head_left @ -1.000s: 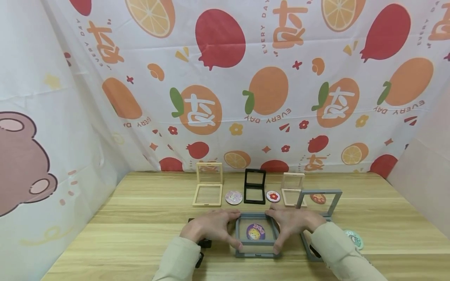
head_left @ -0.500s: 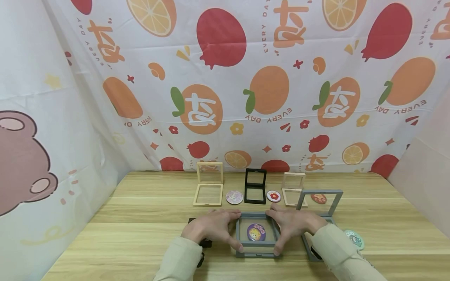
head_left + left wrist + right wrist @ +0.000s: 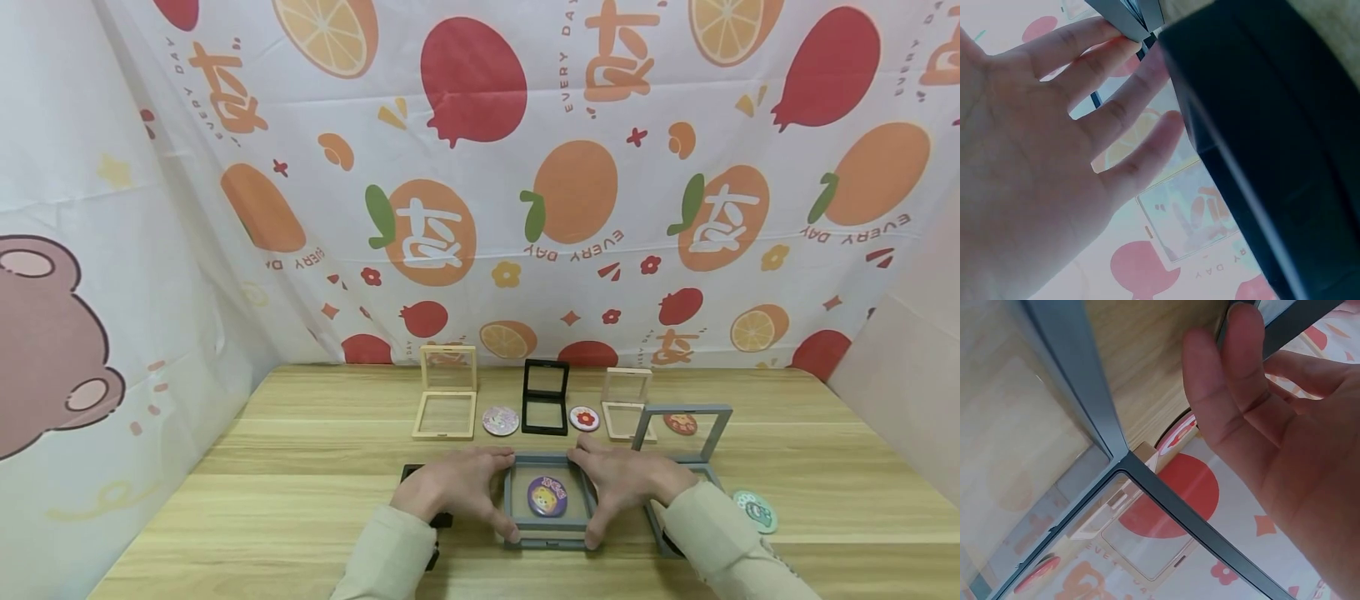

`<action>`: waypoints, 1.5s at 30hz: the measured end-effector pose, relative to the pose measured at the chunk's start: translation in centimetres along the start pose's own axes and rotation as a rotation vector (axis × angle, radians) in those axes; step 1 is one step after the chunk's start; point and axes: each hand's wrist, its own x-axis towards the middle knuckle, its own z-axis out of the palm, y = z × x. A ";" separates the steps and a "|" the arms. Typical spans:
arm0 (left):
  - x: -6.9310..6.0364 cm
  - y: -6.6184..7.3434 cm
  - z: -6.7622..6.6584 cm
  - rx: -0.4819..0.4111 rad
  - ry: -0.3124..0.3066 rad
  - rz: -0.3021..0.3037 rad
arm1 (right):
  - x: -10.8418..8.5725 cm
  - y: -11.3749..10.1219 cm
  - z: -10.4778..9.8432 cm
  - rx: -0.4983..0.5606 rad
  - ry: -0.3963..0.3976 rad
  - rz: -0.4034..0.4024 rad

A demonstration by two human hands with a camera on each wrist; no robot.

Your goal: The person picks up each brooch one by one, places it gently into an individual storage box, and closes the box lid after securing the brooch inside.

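Observation:
A grey display frame (image 3: 551,525) with clear film lies in front of me, its upper half tilted, a narrow gap at the front edge. Within it shows a round purple badge (image 3: 547,497) with a yellow bear. My left hand (image 3: 457,490) holds the frame's left side, thumb at the front corner and fingers at the back. On the right side my right hand (image 3: 626,479) holds it likewise. In the left wrist view, fingertips touch the grey frame edge (image 3: 1122,15); a big dark object (image 3: 1260,137) hides part of that view.
Another grey frame (image 3: 686,409) stands unfolded at right, beside a green badge (image 3: 755,511). Along the back are unfolded yellow (image 3: 442,437), black (image 3: 545,431) and beige (image 3: 626,373) frames, with pink (image 3: 500,421), flower (image 3: 584,418) and orange (image 3: 681,424) badges. Black items (image 3: 444,520) lie by my left wrist.
The front edge of the frame's upper half has come down slightly, and the gap above the lower half is narrower. Both hands keep their hold in nearly the same place.

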 end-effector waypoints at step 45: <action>-0.1 1.0 0.4 0.208 0.070 0.013 | 0.0 -0.5 1.2 -0.096 0.075 -0.073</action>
